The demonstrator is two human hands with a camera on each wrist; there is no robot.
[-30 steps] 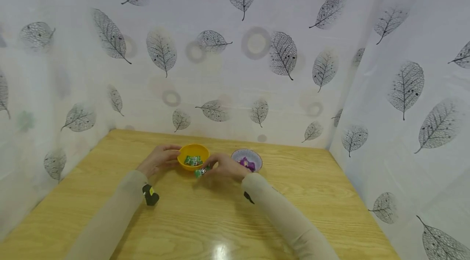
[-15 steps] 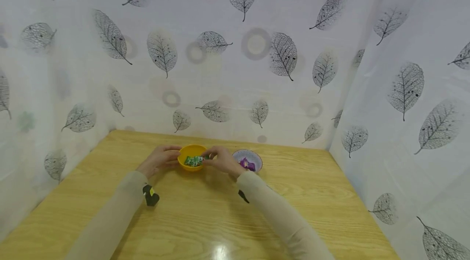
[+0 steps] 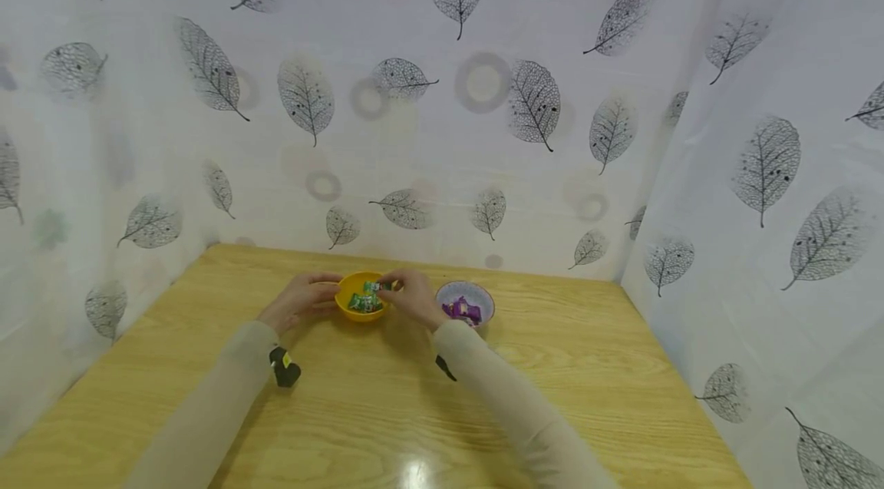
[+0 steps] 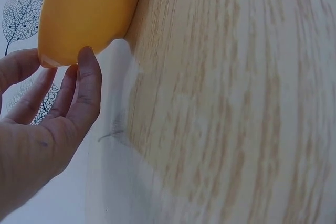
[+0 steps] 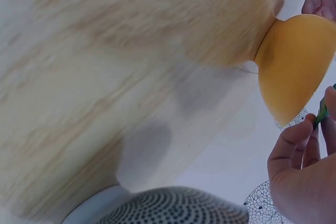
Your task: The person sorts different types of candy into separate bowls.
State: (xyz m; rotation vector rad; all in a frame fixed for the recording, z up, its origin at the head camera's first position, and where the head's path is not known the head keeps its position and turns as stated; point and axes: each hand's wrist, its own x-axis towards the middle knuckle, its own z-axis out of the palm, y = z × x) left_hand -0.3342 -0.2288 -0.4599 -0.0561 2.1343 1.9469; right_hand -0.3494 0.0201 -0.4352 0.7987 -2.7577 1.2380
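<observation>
My right hand [image 3: 413,295] pinches a green-wrapped candy [image 3: 376,287] over the yellow bowl [image 3: 342,306]. In the right wrist view, the candy's green edge [image 5: 322,112] shows between thumb and fingers beside the bowl's rim. Several other green candies [image 3: 364,303] lie inside that bowl. From the left, my left hand [image 3: 300,301] touches the bowl's outer side with gently bent fingers. The left wrist view shows these fingertips against the yellow bowl [image 4: 89,17] near its rim; the bowl's inside is hidden there.
A pale patterned bowl [image 3: 483,297] with purple-wrapped candies [image 3: 463,310] stands right of my right hand. Its dotted outer wall [image 5: 178,208] is close in the right wrist view. Leaf-print curtains [image 3: 428,143] rise behind the wooden table [image 3: 387,412] and at its sides.
My right hand has carried the green candy up and away from me, from the yellow bowl's near right side to over its far right part. The left hand has stayed at the bowl.
</observation>
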